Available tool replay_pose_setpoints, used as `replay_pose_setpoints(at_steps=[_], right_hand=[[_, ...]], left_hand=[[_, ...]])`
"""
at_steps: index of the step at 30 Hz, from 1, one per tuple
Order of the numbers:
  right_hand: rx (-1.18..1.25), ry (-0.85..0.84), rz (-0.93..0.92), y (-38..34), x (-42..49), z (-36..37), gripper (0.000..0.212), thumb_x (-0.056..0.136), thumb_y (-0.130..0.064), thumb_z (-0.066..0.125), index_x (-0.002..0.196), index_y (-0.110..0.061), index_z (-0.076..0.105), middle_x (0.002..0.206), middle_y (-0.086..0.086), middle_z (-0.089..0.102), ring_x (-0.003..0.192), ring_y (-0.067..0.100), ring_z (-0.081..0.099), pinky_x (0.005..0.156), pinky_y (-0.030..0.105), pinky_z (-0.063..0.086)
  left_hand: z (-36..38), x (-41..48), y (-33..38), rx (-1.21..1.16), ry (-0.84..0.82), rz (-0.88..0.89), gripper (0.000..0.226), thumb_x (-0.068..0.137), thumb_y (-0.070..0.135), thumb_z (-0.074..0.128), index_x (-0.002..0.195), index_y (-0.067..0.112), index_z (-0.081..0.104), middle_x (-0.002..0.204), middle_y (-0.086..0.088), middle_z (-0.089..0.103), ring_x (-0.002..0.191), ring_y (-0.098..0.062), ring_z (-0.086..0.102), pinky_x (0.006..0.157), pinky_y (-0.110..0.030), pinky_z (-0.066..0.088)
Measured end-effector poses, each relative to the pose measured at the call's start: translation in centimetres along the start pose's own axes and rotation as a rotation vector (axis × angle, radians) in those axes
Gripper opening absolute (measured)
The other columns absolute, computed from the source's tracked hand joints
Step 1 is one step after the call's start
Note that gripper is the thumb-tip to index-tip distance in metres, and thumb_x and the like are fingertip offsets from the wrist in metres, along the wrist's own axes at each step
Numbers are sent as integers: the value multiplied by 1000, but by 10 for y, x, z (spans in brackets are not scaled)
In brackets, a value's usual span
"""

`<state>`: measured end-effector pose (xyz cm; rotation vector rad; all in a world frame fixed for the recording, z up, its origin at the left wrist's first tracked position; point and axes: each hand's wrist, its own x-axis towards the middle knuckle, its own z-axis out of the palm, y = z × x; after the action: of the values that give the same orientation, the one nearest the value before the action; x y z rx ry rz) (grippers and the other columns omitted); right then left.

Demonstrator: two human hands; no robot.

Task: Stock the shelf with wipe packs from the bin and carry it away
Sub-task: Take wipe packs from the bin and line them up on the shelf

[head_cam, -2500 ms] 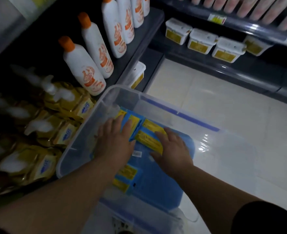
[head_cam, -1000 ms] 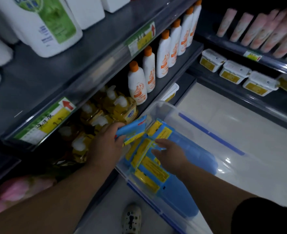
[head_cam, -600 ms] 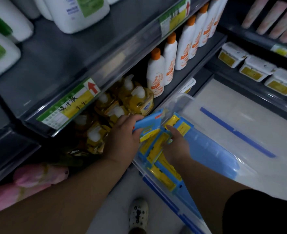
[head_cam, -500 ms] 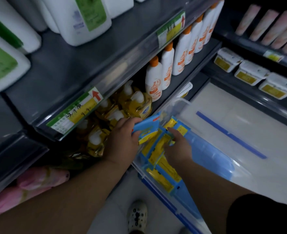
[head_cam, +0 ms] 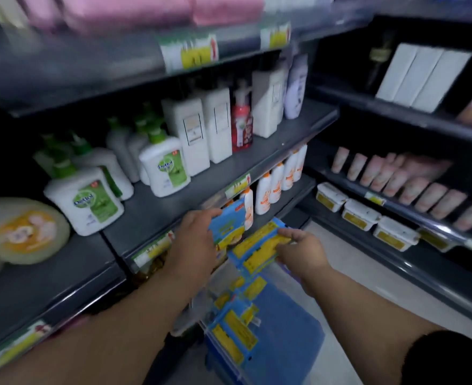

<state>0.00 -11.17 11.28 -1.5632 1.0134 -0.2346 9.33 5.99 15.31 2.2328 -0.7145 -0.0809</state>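
Though they blur, the wipe packs (head_cam: 258, 245) are blue-and-yellow.

Open lane on the grey shelf (head_cam: 151, 212): its front strip lies bare, edge to mid-depth. Dettol pump bottles (head_cam: 168, 169) and tall white bottles (head_cam: 193, 132) wall off the back, and orange-capped bottles (head_cam: 269, 190) crowd the tier below, tight under the shelf lip.

**You are holding packs above the clear bin (head_cam: 204, 295)**

You are gripping a blue wipe pack (head_cam: 227, 225) in your left hand (head_cam: 194, 240), beside the grey shelf (head_cam: 159, 212) edge. Your right hand (head_cam: 302, 250) is pinching a stack of packs (head_cam: 257, 247).
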Motion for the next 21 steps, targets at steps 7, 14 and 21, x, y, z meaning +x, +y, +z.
replay_pose_setpoints(at_steps=[7, 14, 21], right_hand=[[-12, -120, -341, -110, -83, -71, 45, 82, -3, 66, 123, -21, 62, 74, 6, 62, 62, 21, 56, 62, 36, 51], [-277, -136, -712, -212, -162, -81, 37, 81, -12, 72, 118, -15, 66, 89, -3, 64, 68, 8, 56, 52, 9, 39], [-286, -198, -869, -283, -220, -40, 5, 81, -15, 72, 77, -18, 70, 70, 6, 72, 68, 19, 68, 71, 37, 58]], left_hand=[[-86, -26, 100, 43, 231, 35, 41, 95, 1, 42, 127, 24, 54, 120, 5, 46, 98, -8, 43, 77, -15, 30], [-184, -58, 164, -21, 387, 107, 40, 88, -4, 49, 119, 19, 61, 116, -5, 57, 101, -22, 56, 81, -16, 38], [-282, -84, 168, -34, 527, 83, 37, 93, 3, 49, 119, 27, 60, 111, 1, 59, 90, -13, 53, 76, -21, 40]])
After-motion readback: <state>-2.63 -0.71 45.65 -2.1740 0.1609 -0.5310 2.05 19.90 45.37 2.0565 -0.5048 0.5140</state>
